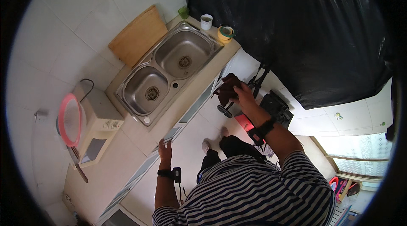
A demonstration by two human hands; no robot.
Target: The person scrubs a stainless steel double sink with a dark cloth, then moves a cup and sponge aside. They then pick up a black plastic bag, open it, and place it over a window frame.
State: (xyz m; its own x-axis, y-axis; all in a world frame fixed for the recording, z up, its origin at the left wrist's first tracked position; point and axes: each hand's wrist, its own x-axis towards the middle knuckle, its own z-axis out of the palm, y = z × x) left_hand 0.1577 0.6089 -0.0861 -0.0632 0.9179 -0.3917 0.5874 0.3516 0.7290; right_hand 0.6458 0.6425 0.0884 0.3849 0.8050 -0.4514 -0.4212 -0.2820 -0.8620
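Observation:
My right hand (245, 97) grips a dark brown cloth (228, 88), held in the air over the floor just off the counter's front edge. Lower down, my left hand (165, 151) is at the counter's front edge (159, 146) with its fingers somewhat apart and nothing seen in it; whether it touches the edge I cannot tell. A double-bowl stainless steel sink (175, 85) is set in the counter, and no objects but the drain strainers show in its bowls. Against the tiled wall behind it leans a wooden board (140, 36).
A white mug (206, 22), a green cup (183, 13) and stacked yellow tape rolls (225, 34) stand beyond the sink. A microwave oven (98, 124) bears a pink-rimmed strainer (70, 120), with a knife (81, 172) close by. Black plastic sheeting (286, 28) hangs at right, near a wheeled frame (224, 111).

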